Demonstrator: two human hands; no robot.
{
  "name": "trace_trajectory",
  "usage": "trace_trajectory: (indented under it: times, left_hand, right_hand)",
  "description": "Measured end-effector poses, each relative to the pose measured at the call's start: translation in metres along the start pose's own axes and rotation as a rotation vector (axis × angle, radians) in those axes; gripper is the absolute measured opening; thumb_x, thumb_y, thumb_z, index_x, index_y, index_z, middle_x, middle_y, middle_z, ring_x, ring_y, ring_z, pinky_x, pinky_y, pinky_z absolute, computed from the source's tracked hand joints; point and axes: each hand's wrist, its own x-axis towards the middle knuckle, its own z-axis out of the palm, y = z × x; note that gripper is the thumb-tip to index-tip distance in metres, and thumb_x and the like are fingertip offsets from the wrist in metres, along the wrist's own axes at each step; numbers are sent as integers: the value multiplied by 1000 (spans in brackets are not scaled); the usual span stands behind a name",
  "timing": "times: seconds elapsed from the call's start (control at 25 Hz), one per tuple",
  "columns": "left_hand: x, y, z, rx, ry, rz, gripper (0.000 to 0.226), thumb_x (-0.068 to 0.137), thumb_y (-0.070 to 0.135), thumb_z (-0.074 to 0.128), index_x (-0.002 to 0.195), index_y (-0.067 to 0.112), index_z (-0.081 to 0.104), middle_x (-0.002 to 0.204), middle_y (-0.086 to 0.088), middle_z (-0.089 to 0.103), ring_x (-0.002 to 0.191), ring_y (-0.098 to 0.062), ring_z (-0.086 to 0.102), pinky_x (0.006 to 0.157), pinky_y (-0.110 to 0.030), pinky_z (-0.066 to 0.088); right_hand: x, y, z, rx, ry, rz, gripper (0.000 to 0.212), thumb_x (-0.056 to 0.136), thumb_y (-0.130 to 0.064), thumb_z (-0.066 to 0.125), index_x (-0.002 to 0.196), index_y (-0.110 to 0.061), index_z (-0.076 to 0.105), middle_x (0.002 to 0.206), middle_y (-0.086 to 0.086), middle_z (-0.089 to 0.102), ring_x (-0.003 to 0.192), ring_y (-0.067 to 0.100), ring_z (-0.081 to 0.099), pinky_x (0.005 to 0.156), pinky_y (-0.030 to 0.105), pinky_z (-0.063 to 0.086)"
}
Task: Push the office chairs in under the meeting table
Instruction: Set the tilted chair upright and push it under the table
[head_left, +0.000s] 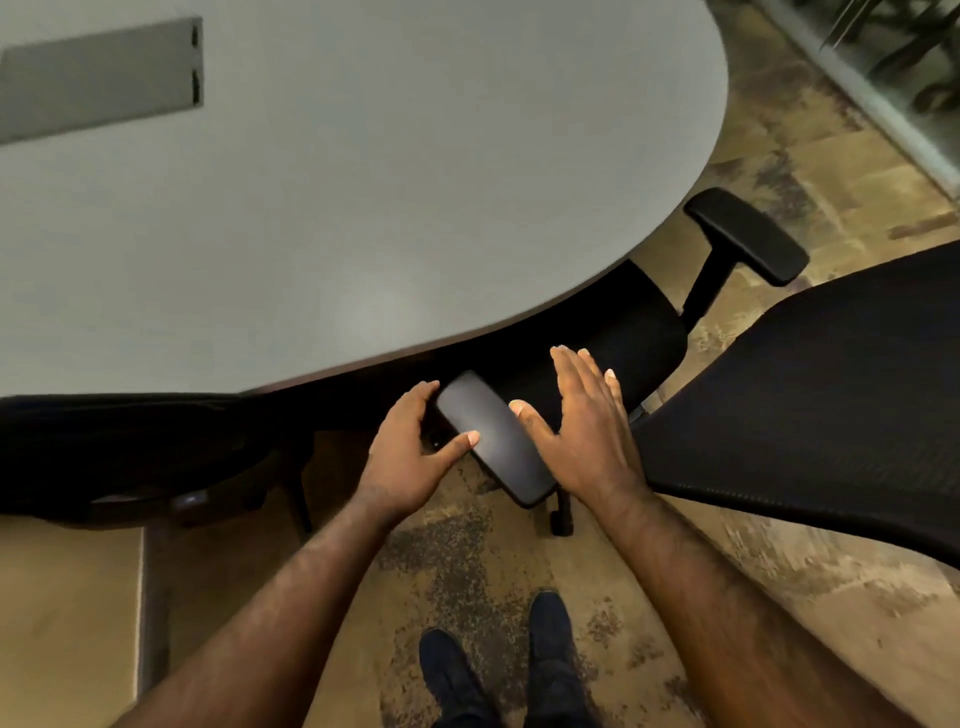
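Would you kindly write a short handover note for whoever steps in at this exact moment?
Left hand: curled around the near black padded armrest of the black mesh-backed office chair, thumb on top.
Right hand: open and flat, beside the same armrest; contact is unclear.
Position: the chair's seat sits partly beneath the edge of the grey rounded meeting table; its far armrest and backrest remain outside.
A second dark chair at the left looks tucked under the edge.
Done: chair partly in.
Left: push this chair in further, probably by armrest or backrest.
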Motion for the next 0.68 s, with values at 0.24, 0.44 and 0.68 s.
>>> trace_trajectory:
  times: [0.24,0.44,0.68]
  left_hand:
    - [-18,52,-37,185,48,163,91,79,62,64,151,18,28,156,-4,33,143,-20,28,117,-42,26]
    - [-34,114,-57,209,33,255,98,75,74,53,151,18,26,157,-5,30,143,-21,29,116,-43,28]
    - [-52,186,-63,243,110,376,96,77,77,45,150,18,28,157,-4,32,144,-22,27,116,-47,27]
  right_hand:
    - [-4,-29,-73,50,166,-87,65,92,-43,54,145,-11,34,151,6,37,143,17,18,117,38,9]
    - [-14,-41,-146,9,281,-107,63,92,-42,55,144,-11,36,150,7,38,142,18,21,117,37,11]
    - [-23,-28,-229,-39,333,-124,63,92,-42,54,144,-12,35,150,7,38,142,19,22,116,35,7]
